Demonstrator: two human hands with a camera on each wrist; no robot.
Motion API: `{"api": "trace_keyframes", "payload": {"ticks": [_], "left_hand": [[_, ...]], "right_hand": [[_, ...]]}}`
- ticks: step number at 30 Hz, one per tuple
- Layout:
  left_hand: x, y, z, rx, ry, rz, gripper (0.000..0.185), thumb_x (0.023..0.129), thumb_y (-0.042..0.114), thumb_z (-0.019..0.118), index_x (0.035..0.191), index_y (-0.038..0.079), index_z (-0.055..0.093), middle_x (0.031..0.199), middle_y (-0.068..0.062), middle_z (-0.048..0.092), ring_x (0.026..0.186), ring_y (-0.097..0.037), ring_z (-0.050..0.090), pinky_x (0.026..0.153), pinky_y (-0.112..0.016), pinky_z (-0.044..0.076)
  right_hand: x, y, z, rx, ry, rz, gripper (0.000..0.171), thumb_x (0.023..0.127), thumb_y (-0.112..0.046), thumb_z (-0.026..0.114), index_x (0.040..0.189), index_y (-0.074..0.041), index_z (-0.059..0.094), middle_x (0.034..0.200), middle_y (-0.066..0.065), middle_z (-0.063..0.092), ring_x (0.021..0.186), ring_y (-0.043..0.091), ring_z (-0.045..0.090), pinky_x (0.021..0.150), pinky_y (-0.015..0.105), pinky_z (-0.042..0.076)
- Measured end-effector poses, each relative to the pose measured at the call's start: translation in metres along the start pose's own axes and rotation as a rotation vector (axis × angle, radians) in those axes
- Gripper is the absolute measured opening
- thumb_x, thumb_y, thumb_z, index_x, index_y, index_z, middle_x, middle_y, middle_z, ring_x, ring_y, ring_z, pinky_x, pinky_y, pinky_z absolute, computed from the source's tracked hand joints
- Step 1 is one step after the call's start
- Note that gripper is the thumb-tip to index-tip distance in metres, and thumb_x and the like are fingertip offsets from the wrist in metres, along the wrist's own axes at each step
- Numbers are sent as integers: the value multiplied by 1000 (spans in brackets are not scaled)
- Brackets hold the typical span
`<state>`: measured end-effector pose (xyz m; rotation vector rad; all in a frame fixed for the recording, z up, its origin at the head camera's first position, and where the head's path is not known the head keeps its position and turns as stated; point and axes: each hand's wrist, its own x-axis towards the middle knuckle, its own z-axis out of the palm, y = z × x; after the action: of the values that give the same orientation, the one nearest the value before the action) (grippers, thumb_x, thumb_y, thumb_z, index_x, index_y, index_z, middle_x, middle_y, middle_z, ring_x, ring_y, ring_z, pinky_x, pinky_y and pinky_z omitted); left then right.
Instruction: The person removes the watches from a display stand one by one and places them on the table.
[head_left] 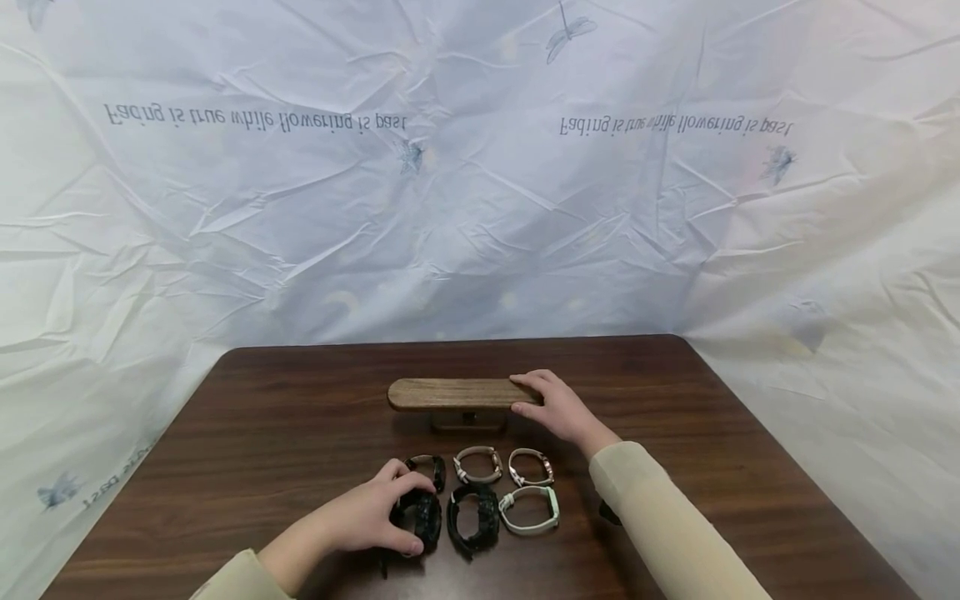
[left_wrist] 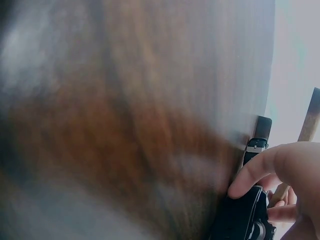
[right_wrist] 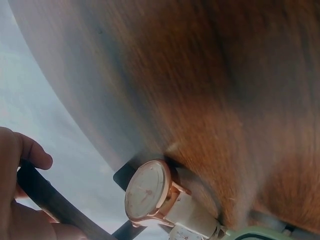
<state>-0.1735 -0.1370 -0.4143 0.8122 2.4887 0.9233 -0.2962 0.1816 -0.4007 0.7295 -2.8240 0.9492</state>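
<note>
1. Here, a dark brown wooden table (head_left: 262, 433) carries a long oval walnut stand (head_left: 450, 393) toward its far edge; the right hand (head_left: 558, 408) grips the stand's right end.
2. Toward the near edge, the left hand (head_left: 375, 517) curls around a chunky black watch (head_left: 422, 515); lifting it toward the stand looks next.

The left hand (head_left: 375, 517) hides part of the black watch (head_left: 422, 518); wrist views blur the table (left_wrist: 125, 125).

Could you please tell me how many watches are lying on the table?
6, in two rows: back row dark, beige, rose-gold; front row black under the left hand, black, green.
</note>
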Motion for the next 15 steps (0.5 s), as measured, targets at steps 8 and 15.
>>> {"api": "trace_keyframes", "payload": {"ticks": [8,15], "left_hand": [[-1,-1,0,26,2,-2,61,70,54,62,123,33,40,113,-2,29,83,-13,48,61,-30,41],[-2,-3,-4,27,63,15,67,72,54,59,129,28,35,110,-3,29,77,-14,44,58,-26,38]], "right_hand": [[1,0,2,1,2,-7,55,77,-51,54,127,-29,45,124,-6,38,114,18,38,87,43,36],[-4,2,4,-27,-3,-2,54,78,-53,51,128,-34,41,127,-7,35,117,20,33,87,45,35]]}}
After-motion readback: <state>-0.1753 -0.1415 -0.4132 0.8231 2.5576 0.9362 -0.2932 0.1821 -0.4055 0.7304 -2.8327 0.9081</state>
